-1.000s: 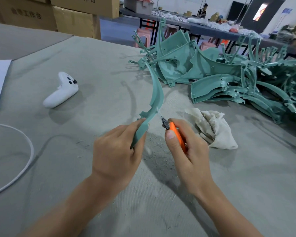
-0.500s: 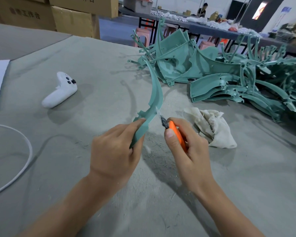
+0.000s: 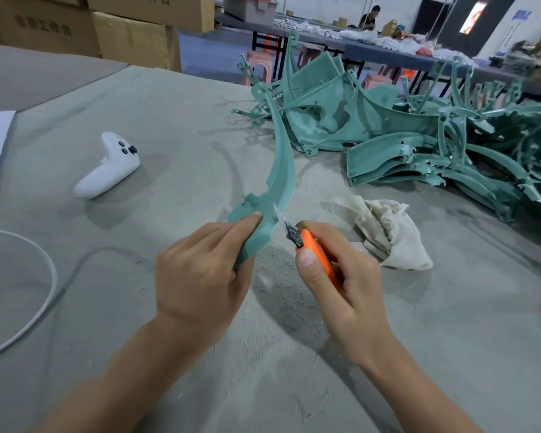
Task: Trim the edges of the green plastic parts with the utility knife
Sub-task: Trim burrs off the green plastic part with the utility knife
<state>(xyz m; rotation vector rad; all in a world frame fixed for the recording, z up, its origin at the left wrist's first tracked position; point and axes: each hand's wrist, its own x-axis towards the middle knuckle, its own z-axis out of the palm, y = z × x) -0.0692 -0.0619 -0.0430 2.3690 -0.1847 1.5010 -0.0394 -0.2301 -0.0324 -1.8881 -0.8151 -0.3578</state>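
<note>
While your left hand grips the part, your right pinches the knife. Its blade touches the part's inner edge. Rag lies just right.

utility knife slid up the edge of the green part (pale sliver at its blade), right hand following

the curved green part in my left hand is matt, smooth plastic. my knife has a glossy orange plastic body and a dull metal blade. under the part the table cover is rough grey cloth; right of the part, a frayed off-white rag; left, a smooth white plastic controller.
</note>
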